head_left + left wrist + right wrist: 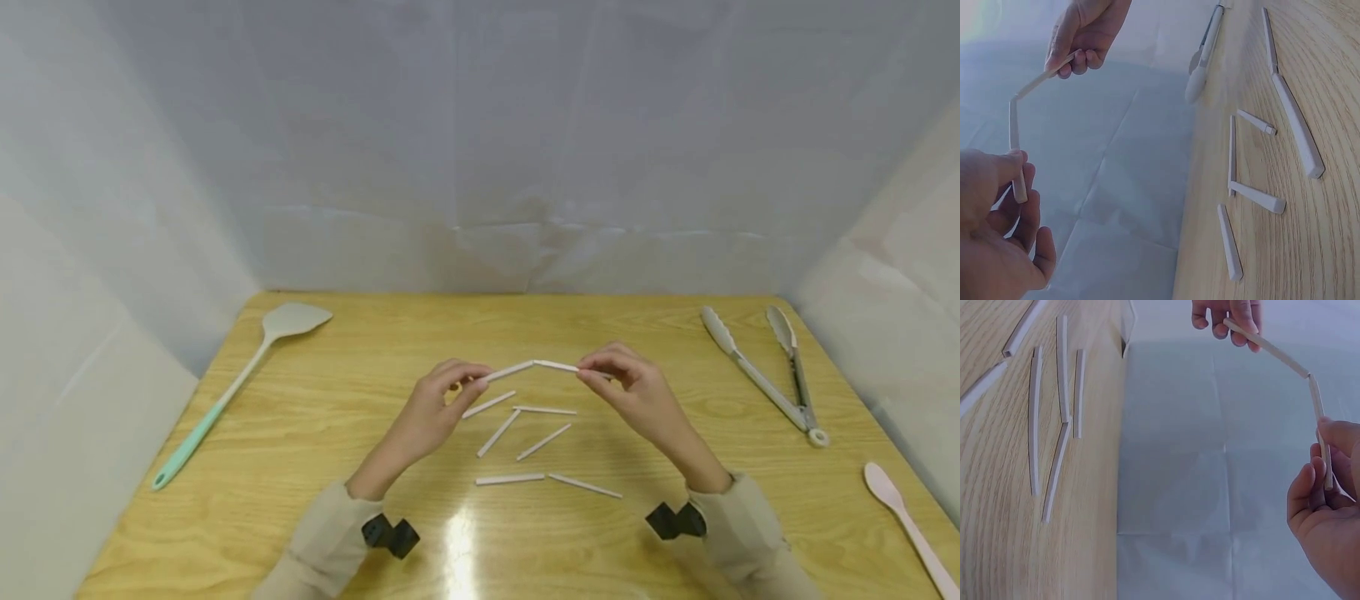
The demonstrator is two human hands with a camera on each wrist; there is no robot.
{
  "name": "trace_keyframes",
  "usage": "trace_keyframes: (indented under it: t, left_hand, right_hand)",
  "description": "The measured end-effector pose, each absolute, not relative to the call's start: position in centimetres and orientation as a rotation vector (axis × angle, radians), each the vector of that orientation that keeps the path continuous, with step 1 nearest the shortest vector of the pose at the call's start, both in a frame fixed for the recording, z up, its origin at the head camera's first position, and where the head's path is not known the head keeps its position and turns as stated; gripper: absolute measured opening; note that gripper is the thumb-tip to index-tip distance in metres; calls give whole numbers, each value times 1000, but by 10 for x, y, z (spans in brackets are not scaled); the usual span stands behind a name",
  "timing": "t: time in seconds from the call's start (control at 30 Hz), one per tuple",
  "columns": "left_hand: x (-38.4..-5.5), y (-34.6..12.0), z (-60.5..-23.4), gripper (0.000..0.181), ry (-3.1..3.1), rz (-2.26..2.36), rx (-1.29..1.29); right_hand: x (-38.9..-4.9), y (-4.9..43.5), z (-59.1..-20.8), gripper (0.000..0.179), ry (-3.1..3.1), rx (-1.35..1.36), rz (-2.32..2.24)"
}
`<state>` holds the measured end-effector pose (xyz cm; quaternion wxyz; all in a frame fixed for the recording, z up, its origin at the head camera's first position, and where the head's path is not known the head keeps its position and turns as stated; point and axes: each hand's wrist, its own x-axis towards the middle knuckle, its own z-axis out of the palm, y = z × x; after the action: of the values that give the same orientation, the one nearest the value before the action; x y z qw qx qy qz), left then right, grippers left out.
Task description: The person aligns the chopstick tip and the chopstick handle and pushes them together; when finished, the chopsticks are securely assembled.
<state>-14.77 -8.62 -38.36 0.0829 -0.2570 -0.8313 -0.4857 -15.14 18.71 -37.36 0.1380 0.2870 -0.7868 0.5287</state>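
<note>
My left hand (429,418) pinches a thin white square-sided stick (512,371) between thumb and fingers. A second such stick (556,365) is pinched by my right hand (643,398). Both sticks are held up off the table, and their inner ends meet at a blunt angle, peak upward in the head view. In the left wrist view the joint (1015,97) shows as a bend with the ends right at each other. Below the hands lie several more white sticks; one stick (545,410) meets another stick (498,433) at its end.
On the wooden table (390,333), a spatula (258,354) with a green handle lies left. Metal tongs (772,387) lie spread at the right, a pink spoon (903,517) nearer the front. Two sticks (510,479) lie nearly end to end closer to me. Pale sheeting (487,167) surrounds the table.
</note>
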Motion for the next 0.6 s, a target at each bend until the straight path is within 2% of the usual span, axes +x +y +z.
trace_keyframes:
  t: [0.2,0.4,0.6]
  left_hand:
    - [-148,-86,-384,20,-2483,-1440,-764]
    - [-148,-87,-386,18,-2456,-1409,-735]
    - [-147,-86,-386,17,-2387,-1412,-735]
  right_hand:
    - [-152,190,-373,8,-2309,841,1460]
    - [-153,193,-368,17,-2375,820,1269]
    - [-150,191,-367,17,-2389,817,1248]
